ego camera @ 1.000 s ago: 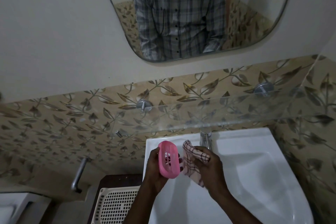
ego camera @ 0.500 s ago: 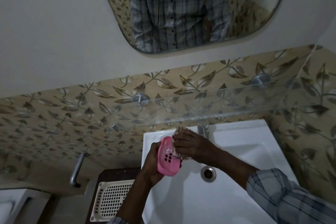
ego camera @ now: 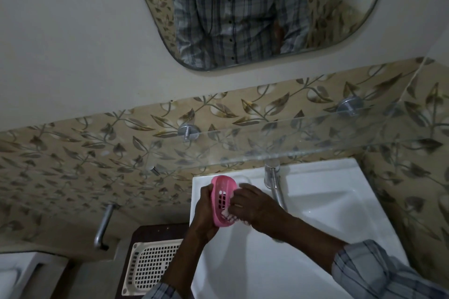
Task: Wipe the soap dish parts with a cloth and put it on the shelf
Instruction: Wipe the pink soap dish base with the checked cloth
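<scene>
Mid-wipe: left hand [ego camera: 202,211] gripped pink soap dish part [ego camera: 223,201] over sink [ego camera: 315,201]; right hand [ego camera: 255,205] closed on cloth [ego camera: 230,217], pressing it inside dish. Glass shelf [ego camera: 291,138] above both hands; placing not yet done.

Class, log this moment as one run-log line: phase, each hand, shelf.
phase: wiping | left hand: holds pink soap dish part over sink | right hand: presses cloth inside it | glass shelf: bare
</scene>
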The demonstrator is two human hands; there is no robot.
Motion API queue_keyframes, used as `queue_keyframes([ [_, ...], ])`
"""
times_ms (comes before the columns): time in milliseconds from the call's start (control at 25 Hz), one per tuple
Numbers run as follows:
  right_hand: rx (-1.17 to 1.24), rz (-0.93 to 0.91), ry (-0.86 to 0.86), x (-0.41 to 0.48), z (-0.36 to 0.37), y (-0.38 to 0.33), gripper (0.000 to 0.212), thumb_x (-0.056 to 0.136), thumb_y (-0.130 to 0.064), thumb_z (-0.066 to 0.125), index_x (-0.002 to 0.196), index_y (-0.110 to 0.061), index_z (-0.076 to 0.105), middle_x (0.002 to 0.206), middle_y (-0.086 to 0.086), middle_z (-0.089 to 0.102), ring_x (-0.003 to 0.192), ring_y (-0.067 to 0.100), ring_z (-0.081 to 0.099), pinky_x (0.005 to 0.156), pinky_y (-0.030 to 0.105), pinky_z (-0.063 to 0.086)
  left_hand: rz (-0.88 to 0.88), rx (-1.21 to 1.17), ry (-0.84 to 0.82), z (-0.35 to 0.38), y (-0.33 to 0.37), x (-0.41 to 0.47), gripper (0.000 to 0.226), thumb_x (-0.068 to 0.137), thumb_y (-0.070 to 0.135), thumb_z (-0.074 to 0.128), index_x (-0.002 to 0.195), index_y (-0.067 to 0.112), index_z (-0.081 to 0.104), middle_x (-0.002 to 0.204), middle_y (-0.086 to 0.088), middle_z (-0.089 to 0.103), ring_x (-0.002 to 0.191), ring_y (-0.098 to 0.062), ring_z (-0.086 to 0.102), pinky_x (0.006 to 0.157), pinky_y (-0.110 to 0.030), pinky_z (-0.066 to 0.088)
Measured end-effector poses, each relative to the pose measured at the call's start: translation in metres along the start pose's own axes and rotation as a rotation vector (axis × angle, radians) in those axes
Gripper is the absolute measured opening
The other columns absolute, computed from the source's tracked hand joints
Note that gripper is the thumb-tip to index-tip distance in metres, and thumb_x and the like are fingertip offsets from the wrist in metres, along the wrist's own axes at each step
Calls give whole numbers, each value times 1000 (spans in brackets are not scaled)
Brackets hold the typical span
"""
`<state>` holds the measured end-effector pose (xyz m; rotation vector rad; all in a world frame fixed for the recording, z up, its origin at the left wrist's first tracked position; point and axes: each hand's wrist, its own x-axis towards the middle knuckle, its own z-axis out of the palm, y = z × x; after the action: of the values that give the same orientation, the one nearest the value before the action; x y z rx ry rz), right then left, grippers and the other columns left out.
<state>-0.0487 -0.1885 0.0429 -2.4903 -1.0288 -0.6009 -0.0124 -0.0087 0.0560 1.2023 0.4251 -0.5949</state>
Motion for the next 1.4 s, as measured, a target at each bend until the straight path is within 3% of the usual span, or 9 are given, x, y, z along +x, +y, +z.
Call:
queue_keyframes([
  [120,108,208,81,6,10,-20,32,72,6,66,97,-13,73,94,5,70,88,24,62,84,34,51,63,-53,-13,9,11,2,64,98,50,30,106,3,72,95,-23,73,84,-32,71,75,-39,58],
  [320,831,964,158,24,10,-49,35,78,-1,62,102,-22,75,98,-2,77,92,11,72,82,36,61,201,38,108,7,-5,7,62,100,48,32,117,-1,66,103,-21,73,88,-28,69,79,-37,54],
  [520,363,559,-25,13,-8,-42,40,78,3,65,113,-14,71,105,4,72,95,23,64,81,31,52,185,20,62,8,7,8,62,100,47,28,116,1,66,108,-23,71,97,-32,65,89,-41,52],
  [720,790,1055,107,35,-17,-44,17,83,-5,64,89,-17,75,86,-1,78,77,8,74,72,35,63,287,30,138,17,-25,4,61,96,54,29,94,5,66,73,-10,72,70,-21,68,59,-28,55],
  [840,957,1193,137,42,-23,-41,9,82,-10,65,82,-14,72,77,3,77,68,13,74,66,44,64,351,-8,96,22,-27,2,58,84,58,41,99,8,66,77,-10,73,73,-21,71,59,-29,57],
  [960,998,1073,77,35,-27,-43,27,72,-20,78,97,-23,67,84,-1,75,70,16,74,60,34,63,405,-33,51,24,-24,5,51,90,45,40,127,17,60,89,-10,68,83,-23,67,64,-32,57],
  [1120,634,924,69,19,-18,-46,49,67,-29,83,111,-18,64,100,-3,70,90,16,66,75,30,57,285,-156,26,25,-24,-1,49,101,51,33,116,21,69,90,-10,74,89,-27,70,70,-32,60],
  [1280,135,384,183,-5,-9,-34,33,72,-16,71,105,-12,68,98,4,67,90,23,61,76,34,52,-136,-372,-96,6,2,-4,97,71,76,61,131,0,55,118,-32,64,110,-48,58,87,-60,54],
  [1400,70,94,103,-15,-9,-17,23,86,-8,66,108,-12,68,105,8,68,101,29,62,94,43,49,-453,-361,-426,-16,9,-16,88,83,61,55,141,-5,47,133,-37,53,119,-56,49,101,-77,32],
])
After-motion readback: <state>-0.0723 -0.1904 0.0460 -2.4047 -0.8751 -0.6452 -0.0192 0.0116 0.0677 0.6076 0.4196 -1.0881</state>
